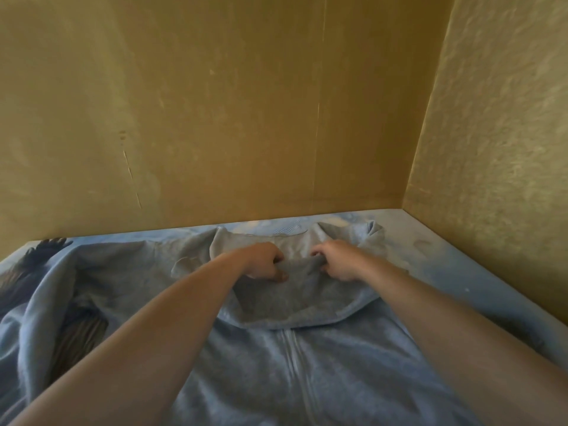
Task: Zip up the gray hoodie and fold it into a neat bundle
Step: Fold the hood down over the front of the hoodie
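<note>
The gray hoodie (pixel 252 364) lies front up on a bed, its zipper (pixel 295 358) closed down the middle of the chest. Its hood (pixel 285 299) is folded toward me over the upper chest. My left hand (pixel 264 262) pinches the hood's edge on the left side. My right hand (pixel 338 261) grips the same edge a short way to the right. Both forearms reach forward across the hoodie body. One sleeve (pixel 92 272) spreads out to the left, bunched and wrinkled.
A bed sheet (pixel 461 272) with a blue printed pattern covers the mattress. Yellow-brown walls (pixel 215 118) meet in a corner at the back right, close behind the hoodie. A dark printed patch (pixel 76 342) of the sheet shows at left.
</note>
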Tool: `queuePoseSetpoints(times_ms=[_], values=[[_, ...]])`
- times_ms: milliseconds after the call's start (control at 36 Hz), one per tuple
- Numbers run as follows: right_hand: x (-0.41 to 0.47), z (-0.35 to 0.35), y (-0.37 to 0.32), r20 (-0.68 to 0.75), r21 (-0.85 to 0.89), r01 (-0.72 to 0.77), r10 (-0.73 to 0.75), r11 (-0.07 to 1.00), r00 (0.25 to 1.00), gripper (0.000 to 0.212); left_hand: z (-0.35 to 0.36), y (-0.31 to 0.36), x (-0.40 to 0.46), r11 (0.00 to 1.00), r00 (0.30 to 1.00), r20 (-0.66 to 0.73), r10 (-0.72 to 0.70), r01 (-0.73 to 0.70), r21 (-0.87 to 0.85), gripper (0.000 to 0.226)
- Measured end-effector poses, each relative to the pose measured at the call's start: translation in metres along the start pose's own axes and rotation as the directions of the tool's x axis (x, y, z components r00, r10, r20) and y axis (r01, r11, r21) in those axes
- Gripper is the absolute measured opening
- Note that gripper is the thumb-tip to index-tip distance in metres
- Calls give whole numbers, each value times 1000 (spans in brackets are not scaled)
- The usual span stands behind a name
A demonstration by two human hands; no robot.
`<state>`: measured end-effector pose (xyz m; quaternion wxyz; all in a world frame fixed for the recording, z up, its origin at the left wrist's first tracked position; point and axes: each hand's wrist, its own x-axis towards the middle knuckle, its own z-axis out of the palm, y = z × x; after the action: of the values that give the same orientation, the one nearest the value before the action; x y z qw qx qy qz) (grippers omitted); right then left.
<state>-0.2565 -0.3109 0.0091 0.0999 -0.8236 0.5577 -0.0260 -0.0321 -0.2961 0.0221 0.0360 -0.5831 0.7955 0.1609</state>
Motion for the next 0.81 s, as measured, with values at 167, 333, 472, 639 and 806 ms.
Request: queuePoseSetpoints(times_ms=[167, 333, 472, 639, 806], values=[[-4, -9, -3, -107, 0, 56, -56, 998, 993, 29, -11, 9, -8, 996, 1000, 5, 20, -19, -92, 24], [-9, -22, -16, -154, 14, 154, -150, 988, 977, 24, -19, 17, -30, 732, 934, 355, 47, 209, -648, 58], [-17, -31, -24, -130, -7, 167, -166, 986, 977, 17, -22, 9, -36, 643, 945, 317, -75, 289, -709, 52], [-29, -40, -28, -119, 34, 161, -156, 986, 981, 23, -18, 6, -39, 771, 901, 434, -16, 288, -568, 43], [-30, -39, -32, -136, 33, 162, -156, 986, 978, 32, -19, 26, -51, 761, 873, 471, 124, 221, -610, 45]])
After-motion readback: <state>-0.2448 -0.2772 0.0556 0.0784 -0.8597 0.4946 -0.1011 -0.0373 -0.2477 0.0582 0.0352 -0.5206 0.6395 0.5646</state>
